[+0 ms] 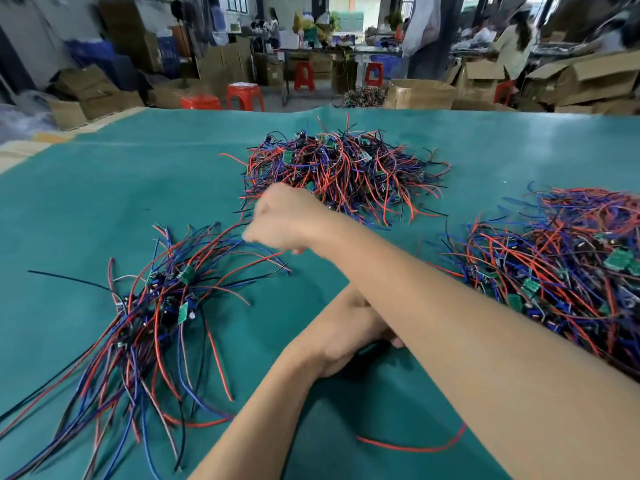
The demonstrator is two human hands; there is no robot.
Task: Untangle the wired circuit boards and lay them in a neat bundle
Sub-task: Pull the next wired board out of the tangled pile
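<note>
Three heaps of green circuit boards with red, blue and black wires lie on the green mat (173,188). The combed-out bundle (156,306) is at the left, a tangled pile (339,171) sits at the back centre, and another tangled pile (561,271) is at the right. My right hand (284,223) reaches across to the left, blurred, with its fingers curled down over the far wire ends of the left bundle. My left hand (346,330) lies on the mat under my right forearm, and its fingers are mostly hidden.
A loose red wire (415,445) lies on the mat near me. Beyond the table's far edge stand red stools (244,95), cardboard boxes (419,93) and work tables with people at them.
</note>
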